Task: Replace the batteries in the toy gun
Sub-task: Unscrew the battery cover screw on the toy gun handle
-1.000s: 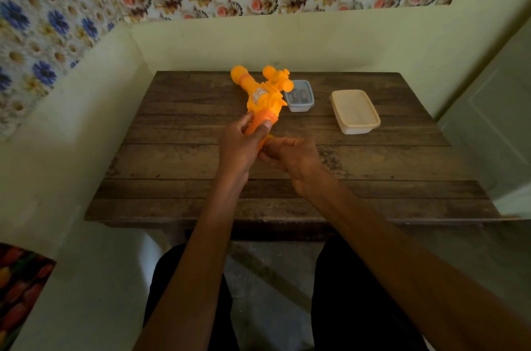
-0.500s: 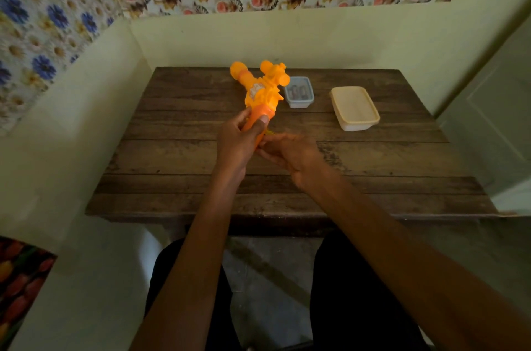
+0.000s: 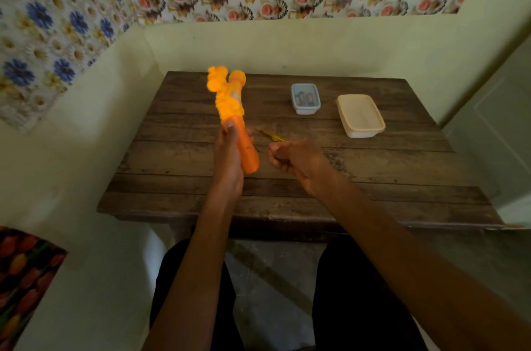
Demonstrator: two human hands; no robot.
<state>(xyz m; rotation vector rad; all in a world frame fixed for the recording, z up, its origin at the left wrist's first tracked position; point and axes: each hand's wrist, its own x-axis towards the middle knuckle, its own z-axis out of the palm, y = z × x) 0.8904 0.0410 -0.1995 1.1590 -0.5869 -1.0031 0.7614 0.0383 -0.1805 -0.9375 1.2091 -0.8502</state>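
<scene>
An orange toy gun (image 3: pixel 230 100) is lifted above the wooden table (image 3: pixel 373 166), blurred, with its barrel pointing away from me. My left hand (image 3: pixel 227 161) grips its darker orange handle from the left. My right hand (image 3: pixel 298 164) hovers just right of the handle, apart from the gun, fingers curled. A thin yellow tool (image 3: pixel 271 136), perhaps a small screwdriver, sticks out from its fingertips toward the gun. A small clear-blue tub (image 3: pixel 305 109) holding batteries stands at the back of the table.
A cream plastic tub (image 3: pixel 360 132) stands to the right of the battery tub. Walls close in the table at the back and left. My knees are under the near edge.
The gun has swung left and turned in my left hand. My right hand has come off the handle and moved right, now showing the thin yellow tool.
</scene>
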